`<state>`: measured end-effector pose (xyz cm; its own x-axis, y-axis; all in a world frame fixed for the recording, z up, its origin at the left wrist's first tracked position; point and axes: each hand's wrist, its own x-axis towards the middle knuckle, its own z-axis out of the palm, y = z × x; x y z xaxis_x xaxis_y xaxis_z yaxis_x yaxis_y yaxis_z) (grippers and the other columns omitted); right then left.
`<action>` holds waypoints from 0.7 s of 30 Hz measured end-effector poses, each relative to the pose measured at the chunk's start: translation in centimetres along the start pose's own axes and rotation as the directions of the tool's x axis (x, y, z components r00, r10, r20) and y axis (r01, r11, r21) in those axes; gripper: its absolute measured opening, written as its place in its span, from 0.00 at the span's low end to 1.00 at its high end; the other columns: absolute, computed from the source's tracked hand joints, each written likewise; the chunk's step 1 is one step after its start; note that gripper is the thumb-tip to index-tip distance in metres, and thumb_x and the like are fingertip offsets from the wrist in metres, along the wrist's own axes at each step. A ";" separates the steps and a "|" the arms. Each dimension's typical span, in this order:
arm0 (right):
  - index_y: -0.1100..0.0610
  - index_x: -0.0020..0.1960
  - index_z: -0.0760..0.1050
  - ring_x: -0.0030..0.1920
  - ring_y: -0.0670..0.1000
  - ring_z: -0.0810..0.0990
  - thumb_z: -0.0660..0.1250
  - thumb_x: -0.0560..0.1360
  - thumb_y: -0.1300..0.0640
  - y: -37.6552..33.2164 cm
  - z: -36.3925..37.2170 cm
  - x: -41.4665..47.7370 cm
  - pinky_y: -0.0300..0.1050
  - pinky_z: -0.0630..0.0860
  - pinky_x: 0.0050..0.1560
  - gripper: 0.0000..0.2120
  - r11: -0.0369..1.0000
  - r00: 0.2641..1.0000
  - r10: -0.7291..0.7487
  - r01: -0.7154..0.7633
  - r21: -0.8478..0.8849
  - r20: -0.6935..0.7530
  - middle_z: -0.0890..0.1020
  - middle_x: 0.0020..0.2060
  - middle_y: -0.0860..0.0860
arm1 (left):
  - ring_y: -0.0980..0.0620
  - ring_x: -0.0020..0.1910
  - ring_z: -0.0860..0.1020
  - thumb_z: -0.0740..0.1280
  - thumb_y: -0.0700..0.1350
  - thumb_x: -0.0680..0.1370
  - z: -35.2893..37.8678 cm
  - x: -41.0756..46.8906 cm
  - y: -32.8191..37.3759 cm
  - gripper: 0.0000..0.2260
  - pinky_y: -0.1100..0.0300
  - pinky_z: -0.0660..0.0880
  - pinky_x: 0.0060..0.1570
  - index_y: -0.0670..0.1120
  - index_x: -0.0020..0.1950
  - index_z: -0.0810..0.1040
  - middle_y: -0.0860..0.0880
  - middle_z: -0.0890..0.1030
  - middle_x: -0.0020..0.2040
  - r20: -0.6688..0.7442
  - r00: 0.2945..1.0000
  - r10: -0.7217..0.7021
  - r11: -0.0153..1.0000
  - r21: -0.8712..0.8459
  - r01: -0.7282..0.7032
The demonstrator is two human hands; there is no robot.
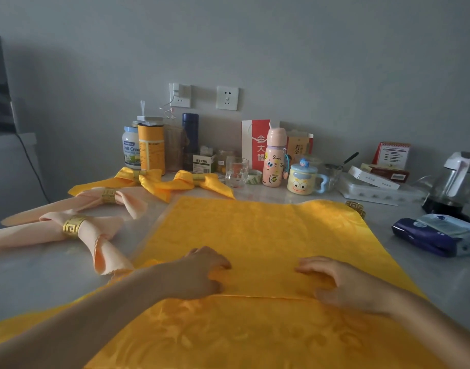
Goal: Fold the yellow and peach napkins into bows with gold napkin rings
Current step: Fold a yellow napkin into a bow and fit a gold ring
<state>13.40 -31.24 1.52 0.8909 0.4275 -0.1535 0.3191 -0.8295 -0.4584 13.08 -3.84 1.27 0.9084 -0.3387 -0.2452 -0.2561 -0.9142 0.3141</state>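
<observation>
Yellow napkin (255,235): where does it lie, and why so flat?

Spread open on the table (42,275), right in front of the person. A straight cloth edge runs across it between the hands. I take it the near part is folded up to that line, a first fold toward a long band.

And the hands?

Both sit on that line, well apart. The left hand (202,272) and the right hand (343,284) each have bent fingers, and the fingertips and thumb seem closed on a small ridge of cloth. Holding at two spots would keep the edge straight.

How far along is the whole job?

Two peach bows (95,231) lie at the left, each cinched by a gold ring (73,226). Two yellow bows (175,185) lie behind them. This cloth looks like one of the last.

Is a ring ready for it?

Yes, a spare ring (357,209) waits at the cloth's far right corner. I cannot tell whether it touches the cloth or lies just beside it. It should be handy once the band is gathered.
</observation>
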 end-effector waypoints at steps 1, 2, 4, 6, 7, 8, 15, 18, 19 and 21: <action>0.46 0.67 0.67 0.64 0.37 0.65 0.65 0.75 0.59 0.0 -0.2 -0.1 0.20 0.62 0.55 0.22 0.999 1.000 -0.020 0.019 -0.043 -0.018 0.66 0.64 0.37 | 0.47 0.72 0.57 0.63 0.50 0.79 -0.5 -0.2 0.1 0.22 0.52 0.58 0.71 0.53 0.72 0.63 0.49 0.59 0.72 -0.002 1.000 0.006 0.999 0.044 -0.006; 0.45 0.67 0.67 0.63 0.38 0.67 0.66 0.75 0.58 -0.1 -0.4 -0.2 0.23 0.63 0.56 0.22 0.996 0.999 -0.024 0.021 -0.081 -0.033 0.68 0.61 0.38 | 0.47 0.70 0.61 0.65 0.50 0.78 -0.9 -0.3 0.2 0.23 0.51 0.61 0.69 0.52 0.71 0.65 0.48 0.62 0.70 0.003 1.000 0.003 0.997 0.081 -0.003; 0.44 0.66 0.66 0.61 0.38 0.68 0.67 0.74 0.56 -0.6 -0.8 -0.3 0.28 0.65 0.57 0.23 0.992 0.998 -0.002 -0.005 -0.127 -0.056 0.69 0.58 0.39 | 0.47 0.66 0.66 0.68 0.49 0.76 -1.6 -0.4 0.6 0.23 0.51 0.67 0.65 0.51 0.69 0.67 0.48 0.66 0.66 0.012 1.000 -0.018 0.995 0.100 0.016; 0.46 0.65 0.69 0.59 0.40 0.70 0.68 0.73 0.56 -1.3 -0.9 -0.6 0.32 0.69 0.58 0.22 0.986 0.997 0.028 -0.040 -0.161 -0.071 0.71 0.58 0.41 | 0.48 0.63 0.70 0.69 0.48 0.75 -1.8 -0.6 1.3 0.23 0.53 0.70 0.61 0.50 0.68 0.68 0.48 0.69 0.65 0.006 0.999 -0.047 0.995 0.084 0.046; 0.48 0.63 0.71 0.58 0.42 0.72 0.68 0.73 0.57 -1.6 -0.8 -0.8 0.35 0.71 0.58 0.19 0.981 0.996 0.031 -0.046 -0.188 -0.083 0.73 0.58 0.42 | 0.48 0.62 0.71 0.69 0.47 0.74 -1.8 -0.8 1.6 0.23 0.54 0.71 0.60 0.49 0.68 0.67 0.48 0.69 0.65 -0.006 0.998 -0.062 0.993 0.101 0.062; 0.50 0.60 0.72 0.56 0.44 0.74 0.67 0.73 0.58 -1.9 -0.7 -1.0 0.39 0.72 0.57 0.16 0.973 0.995 0.029 -0.050 -0.224 -0.097 0.75 0.57 0.44 | 0.48 0.62 0.71 0.69 0.47 0.75 -1.6 -0.9 1.9 0.23 0.56 0.71 0.59 0.48 0.68 0.67 0.48 0.70 0.65 -0.028 0.998 -0.061 0.988 0.138 0.065; 0.46 0.42 0.62 0.44 0.46 0.72 0.63 0.72 0.60 -3.0 1.3 -3.1 0.41 0.69 0.42 0.12 0.896 0.976 -0.108 0.014 -0.445 -0.188 0.68 0.43 0.42 | 0.50 0.57 0.72 0.62 0.43 0.76 0.6 -3.0 2.2 0.08 0.60 0.66 0.49 0.51 0.54 0.68 0.52 0.72 0.55 -0.304 0.945 0.120 0.932 0.362 -0.002; 0.45 0.37 0.56 0.41 0.46 0.72 0.63 0.71 0.61 -2.9 1.7 -3.6 0.42 0.68 0.40 0.18 0.859 0.985 -0.113 0.032 -0.510 -0.129 0.65 0.40 0.41 | 0.51 0.52 0.72 0.62 0.37 0.75 1.7 -3.8 2.0 0.11 0.59 0.68 0.45 0.51 0.48 0.62 0.53 0.69 0.50 -0.308 0.926 0.218 0.906 0.416 -0.074; 0.45 0.37 0.56 0.41 0.46 0.71 0.62 0.70 0.63 -3.1 1.6 -3.7 0.42 0.67 0.39 0.18 0.846 0.989 -0.104 0.035 -0.532 -0.101 0.65 0.40 0.41 | 0.51 0.51 0.72 0.61 0.36 0.75 1.8 -4.0 1.9 0.12 0.58 0.70 0.45 0.50 0.48 0.62 0.52 0.68 0.50 -0.291 0.930 0.224 0.896 0.437 -0.079; 0.45 0.39 0.58 0.39 0.45 0.68 0.60 0.70 0.66 -3.6 1.4 -3.9 0.41 0.65 0.36 0.17 0.822 0.998 -0.065 0.044 -0.567 -0.017 0.64 0.42 0.42 | 0.49 0.52 0.73 0.59 0.34 0.75 1.9 -4.2 2.2 0.12 0.55 0.71 0.46 0.49 0.52 0.65 0.50 0.68 0.53 -0.234 0.948 0.218 0.874 0.479 -0.082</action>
<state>8.29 -29.43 2.57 0.8734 0.4748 -0.1084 0.4853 -0.8671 0.1126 8.05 -4.84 1.29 0.8824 -0.4677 0.0508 -0.4569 -0.8777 -0.1443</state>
